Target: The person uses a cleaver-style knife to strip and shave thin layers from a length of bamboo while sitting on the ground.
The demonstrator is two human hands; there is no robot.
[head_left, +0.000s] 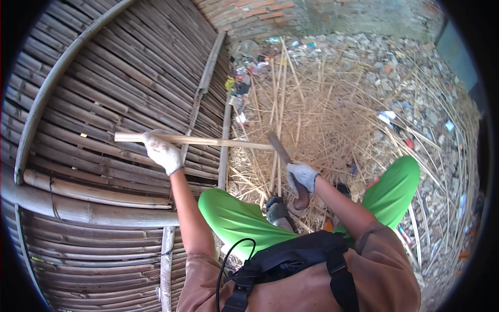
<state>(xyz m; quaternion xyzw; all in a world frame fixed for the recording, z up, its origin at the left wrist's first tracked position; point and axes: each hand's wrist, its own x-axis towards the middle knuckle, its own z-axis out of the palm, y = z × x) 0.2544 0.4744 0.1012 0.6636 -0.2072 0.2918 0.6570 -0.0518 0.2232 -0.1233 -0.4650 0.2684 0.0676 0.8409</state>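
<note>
My left hand (pixel 162 151), in a white work glove, is closed around a split bamboo strip (pixel 213 141) near its thicker left end. The strip lies almost level across my front, its right end at the blade of a machete (pixel 280 149). My right hand (pixel 303 175), also gloved, grips the machete by its brown handle, whose curved end shows below the fist. The blade points up and left and meets the strip near its right end; whether it cuts into the strip I cannot tell. Pale bamboo shavings (pixel 327 114) lie heaped beyond my hands.
A bamboo slat wall (pixel 104 104) with thick poles rises close on the left. At the back stands a brick wall (pixel 260 11). Rubble (pixel 410 73) and litter cover the ground to the right. Several long strips (pixel 278 99) lie over the shavings. My knees and feet are just below.
</note>
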